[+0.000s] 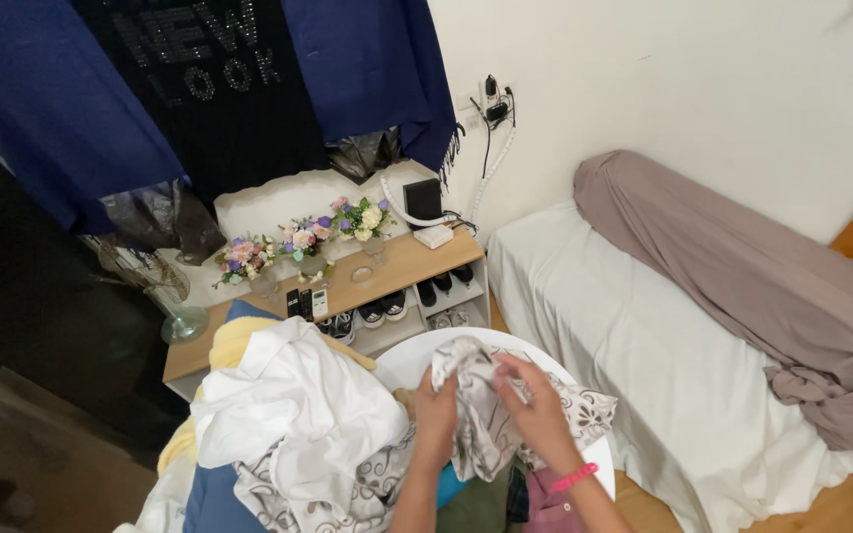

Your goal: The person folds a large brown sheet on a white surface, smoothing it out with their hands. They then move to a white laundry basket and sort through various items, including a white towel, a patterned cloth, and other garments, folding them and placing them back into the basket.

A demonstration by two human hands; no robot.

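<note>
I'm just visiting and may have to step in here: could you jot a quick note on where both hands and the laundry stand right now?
Left hand: grip closed on the white cloth with grey floral print, at its left side.
Right hand: grip closed on the same cloth, near its top.
The cloth hangs bunched over the round white table.
Done: the cloth is lifted off the pile.
Left: it is not yet flat or folded; the plain white garment lies heaped on the pile to the left, untouched.
</note>
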